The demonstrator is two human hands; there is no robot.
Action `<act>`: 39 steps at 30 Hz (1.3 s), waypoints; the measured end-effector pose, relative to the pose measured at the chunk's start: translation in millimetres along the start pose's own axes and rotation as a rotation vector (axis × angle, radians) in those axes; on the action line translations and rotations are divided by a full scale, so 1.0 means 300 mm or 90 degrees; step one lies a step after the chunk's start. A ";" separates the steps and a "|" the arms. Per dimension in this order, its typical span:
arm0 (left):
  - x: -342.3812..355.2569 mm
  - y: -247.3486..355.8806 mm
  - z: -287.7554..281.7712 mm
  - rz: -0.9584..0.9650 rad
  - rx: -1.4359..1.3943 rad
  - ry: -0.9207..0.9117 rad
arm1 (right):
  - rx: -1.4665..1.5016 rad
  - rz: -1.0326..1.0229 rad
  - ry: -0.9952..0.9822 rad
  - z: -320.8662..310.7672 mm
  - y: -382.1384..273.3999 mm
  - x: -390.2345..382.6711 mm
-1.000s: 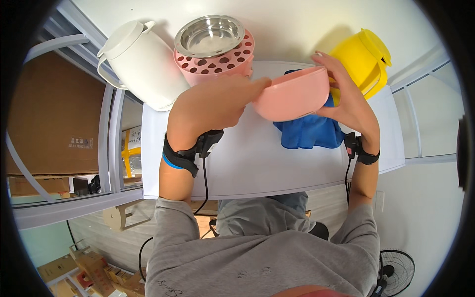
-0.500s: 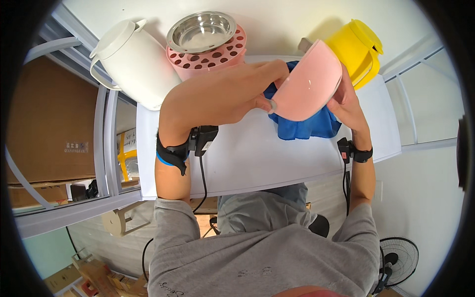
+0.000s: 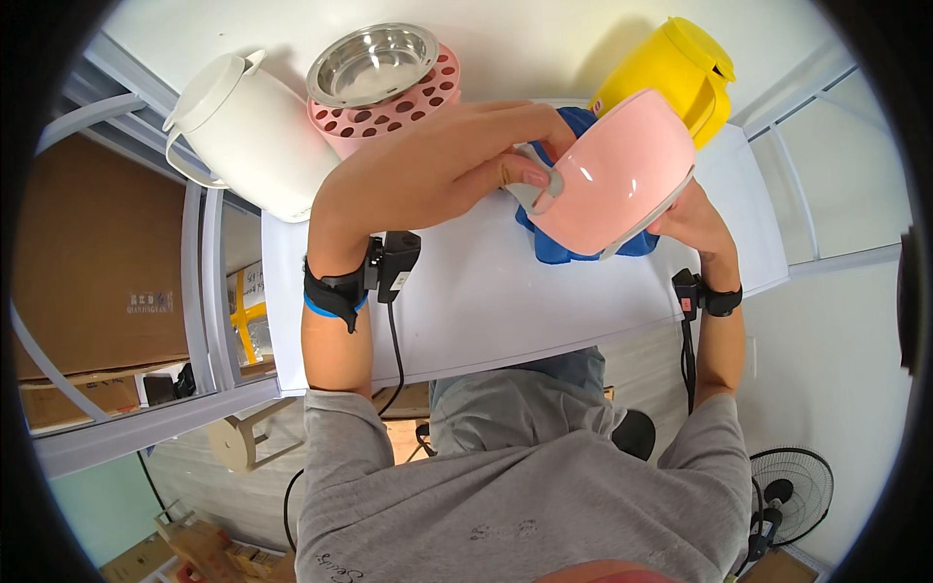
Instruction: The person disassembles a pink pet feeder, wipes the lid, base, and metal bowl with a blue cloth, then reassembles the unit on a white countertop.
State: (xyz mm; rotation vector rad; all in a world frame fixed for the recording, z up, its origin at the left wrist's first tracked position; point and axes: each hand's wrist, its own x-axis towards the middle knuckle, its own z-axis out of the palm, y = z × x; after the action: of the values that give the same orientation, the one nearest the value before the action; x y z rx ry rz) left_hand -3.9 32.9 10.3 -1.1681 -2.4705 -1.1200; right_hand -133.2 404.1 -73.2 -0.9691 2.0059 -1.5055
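A pink bowl (image 3: 622, 175) is held up on its side above the white table (image 3: 486, 291), its outer wall and base turned toward me. My right hand (image 3: 695, 219) grips the bowl's rim from behind and below. My left hand (image 3: 476, 146) reaches across from the left and pinches a small pale grey pad or cloth (image 3: 535, 185), pressed against the bowl's outer wall by the thumb. A crumpled blue cloth (image 3: 564, 243) lies on the table under the bowl, mostly hidden.
A white lidded jug (image 3: 253, 136) stands at the back left. Beside it a steel bowl (image 3: 374, 63) sits in a pink perforated holder (image 3: 408, 107). A yellow jug (image 3: 680, 73) is at the back right. Metal shelving (image 3: 204, 291) runs left of the table, and a fan (image 3: 792, 491) stands on the floor.
The pink bowl has been lifted and tipped further onto its side, base toward me. My left hand has slid onto its outer wall with the pale pad.
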 end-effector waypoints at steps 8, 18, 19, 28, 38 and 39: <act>0.030 -0.020 0.058 -0.188 -0.199 -0.049 | -0.016 0.028 0.081 -0.011 -0.013 -0.059; 0.097 -0.016 0.200 -0.338 -0.101 -0.008 | 0.060 0.118 0.142 -0.057 0.001 -0.198; 0.095 -0.028 0.228 -0.308 -0.086 0.008 | 0.056 0.134 0.151 -0.067 -0.011 -0.213; 0.027 -0.126 0.406 -0.206 0.128 -0.188 | -0.058 0.252 0.141 -0.299 0.003 -0.355; 0.035 -0.113 0.425 -0.201 0.203 -0.275 | -0.248 0.459 0.230 -0.439 0.051 -0.346; 0.030 -0.112 0.427 -0.196 0.206 -0.270 | -0.229 0.467 0.233 -0.448 0.059 -0.342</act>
State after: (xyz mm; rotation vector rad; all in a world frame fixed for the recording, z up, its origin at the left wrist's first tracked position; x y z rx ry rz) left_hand -16.4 114.5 -93.7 -1.0353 -3.0876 -0.5270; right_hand -166.4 569.8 -54.9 -0.0044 2.5484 -0.9689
